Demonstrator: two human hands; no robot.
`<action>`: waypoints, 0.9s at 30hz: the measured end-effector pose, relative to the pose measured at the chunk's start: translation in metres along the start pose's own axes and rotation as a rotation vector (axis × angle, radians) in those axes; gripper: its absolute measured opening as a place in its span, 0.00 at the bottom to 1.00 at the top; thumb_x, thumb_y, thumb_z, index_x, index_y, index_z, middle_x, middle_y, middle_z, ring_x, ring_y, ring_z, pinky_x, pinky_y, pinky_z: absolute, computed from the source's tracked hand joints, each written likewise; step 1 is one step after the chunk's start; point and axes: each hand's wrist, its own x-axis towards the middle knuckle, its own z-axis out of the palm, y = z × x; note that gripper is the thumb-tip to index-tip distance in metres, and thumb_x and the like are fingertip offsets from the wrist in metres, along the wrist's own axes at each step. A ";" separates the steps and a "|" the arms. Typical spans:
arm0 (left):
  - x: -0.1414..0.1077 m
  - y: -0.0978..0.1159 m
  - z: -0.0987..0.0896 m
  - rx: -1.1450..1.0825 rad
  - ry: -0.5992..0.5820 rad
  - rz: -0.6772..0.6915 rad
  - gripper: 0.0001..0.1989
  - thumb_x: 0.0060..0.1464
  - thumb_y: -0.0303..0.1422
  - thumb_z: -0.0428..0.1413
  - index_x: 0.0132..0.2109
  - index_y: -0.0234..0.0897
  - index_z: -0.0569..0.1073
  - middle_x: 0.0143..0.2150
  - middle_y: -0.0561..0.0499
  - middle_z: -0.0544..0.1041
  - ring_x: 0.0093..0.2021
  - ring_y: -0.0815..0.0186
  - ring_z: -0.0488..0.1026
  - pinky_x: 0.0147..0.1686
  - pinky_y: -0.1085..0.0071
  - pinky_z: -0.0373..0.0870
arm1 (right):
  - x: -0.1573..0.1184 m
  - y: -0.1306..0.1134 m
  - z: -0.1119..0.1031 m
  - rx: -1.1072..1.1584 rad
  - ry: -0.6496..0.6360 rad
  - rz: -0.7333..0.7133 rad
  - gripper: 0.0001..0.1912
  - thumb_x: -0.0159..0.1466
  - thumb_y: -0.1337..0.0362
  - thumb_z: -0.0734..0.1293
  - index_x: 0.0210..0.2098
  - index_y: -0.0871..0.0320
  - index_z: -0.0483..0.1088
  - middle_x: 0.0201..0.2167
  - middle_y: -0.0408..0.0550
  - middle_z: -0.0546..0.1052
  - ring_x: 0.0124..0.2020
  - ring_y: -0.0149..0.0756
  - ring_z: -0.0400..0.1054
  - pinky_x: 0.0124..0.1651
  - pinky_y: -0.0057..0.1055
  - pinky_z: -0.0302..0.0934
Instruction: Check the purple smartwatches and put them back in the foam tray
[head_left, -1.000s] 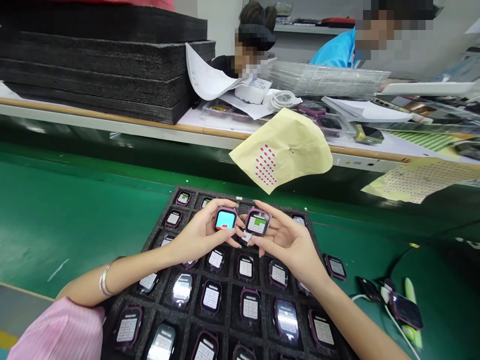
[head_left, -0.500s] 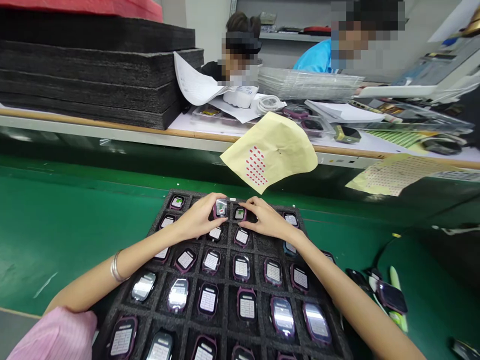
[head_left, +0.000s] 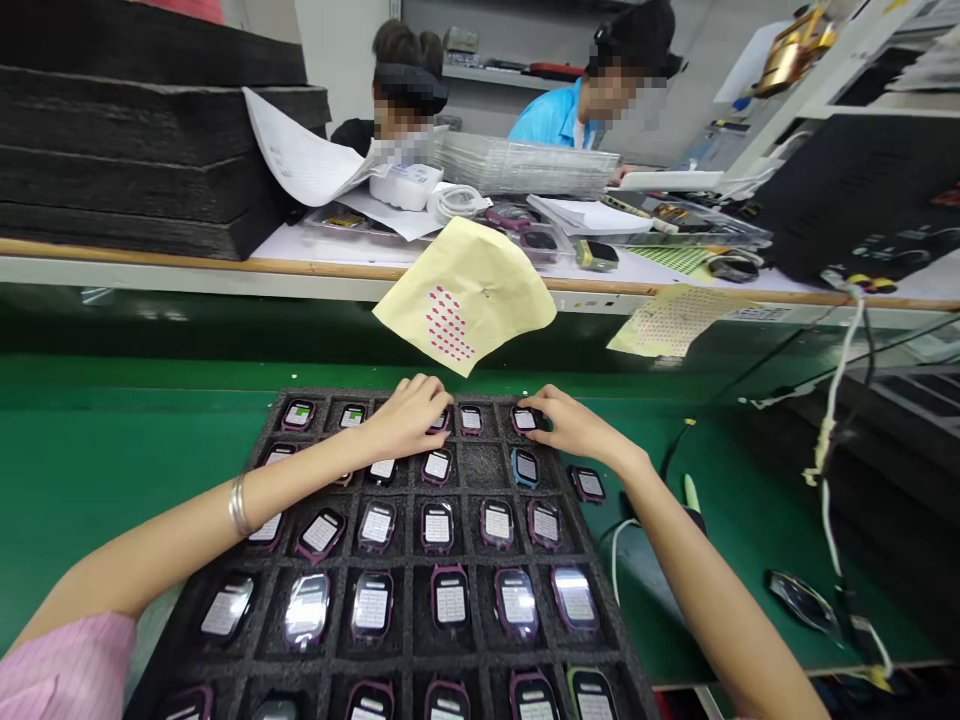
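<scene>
A black foam tray [head_left: 480, 466] with square compartments lies on the green bench, holding several smartwatch bodies without straps. At its far row, my left hand [head_left: 411, 418] is closed with thumb and fingers around a purple-framed smartwatch [head_left: 438, 421], partly hidden by the fingers. To the right, my right hand [head_left: 568, 425] pinches the edge of another smartwatch [head_left: 523, 419] in the far right compartment. Between the hands sits a purple smartwatch [head_left: 471, 420] with a lit screen. Just nearer than my right hand lies a blue-framed smartwatch [head_left: 526, 467].
Outside the tray's right edge lies a loose smartwatch [head_left: 587, 484]. A yellow sticker sheet [head_left: 480, 290] hangs from the shelf edge [head_left: 330, 272] above the tray. Stacked black foam trays [head_left: 142, 160] stand left. Cables [head_left: 829, 440] hang at right. Two people work behind the shelf.
My right hand has moved right, from a watch near the middle of the far row to the one at its right end. My left hand stays at the far row. The view has turned right.
</scene>
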 end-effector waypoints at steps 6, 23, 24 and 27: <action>0.051 0.019 0.021 0.045 -0.116 0.056 0.11 0.51 0.32 0.59 0.41 0.31 0.71 0.46 0.37 0.67 0.52 0.47 0.62 0.48 0.54 0.61 | 0.005 -0.002 0.003 -0.009 0.013 0.003 0.20 0.55 0.67 0.74 0.47 0.61 0.72 0.38 0.53 0.69 0.43 0.51 0.68 0.42 0.37 0.63; 0.014 0.020 0.007 -0.607 0.053 -0.011 0.16 0.60 0.34 0.52 0.53 0.35 0.61 0.52 0.41 0.69 0.48 0.61 0.72 0.47 0.63 0.70 | -0.042 -0.086 -0.022 0.436 0.409 -0.300 0.22 0.63 0.64 0.67 0.57 0.55 0.63 0.49 0.53 0.66 0.46 0.46 0.68 0.47 0.40 0.66; 0.006 0.021 0.001 -0.700 0.081 -0.041 0.16 0.59 0.34 0.53 0.53 0.35 0.60 0.52 0.41 0.70 0.47 0.62 0.73 0.46 0.64 0.71 | -0.045 -0.094 -0.025 0.521 0.448 -0.319 0.22 0.63 0.65 0.67 0.56 0.55 0.64 0.49 0.53 0.65 0.42 0.43 0.69 0.43 0.38 0.68; -0.018 0.023 -0.018 -1.140 0.191 -0.216 0.20 0.51 0.32 0.61 0.50 0.33 0.65 0.49 0.42 0.73 0.47 0.63 0.73 0.49 0.65 0.69 | -0.048 -0.117 -0.032 0.741 0.475 -0.323 0.21 0.61 0.67 0.68 0.54 0.54 0.65 0.47 0.52 0.66 0.32 0.36 0.69 0.29 0.31 0.69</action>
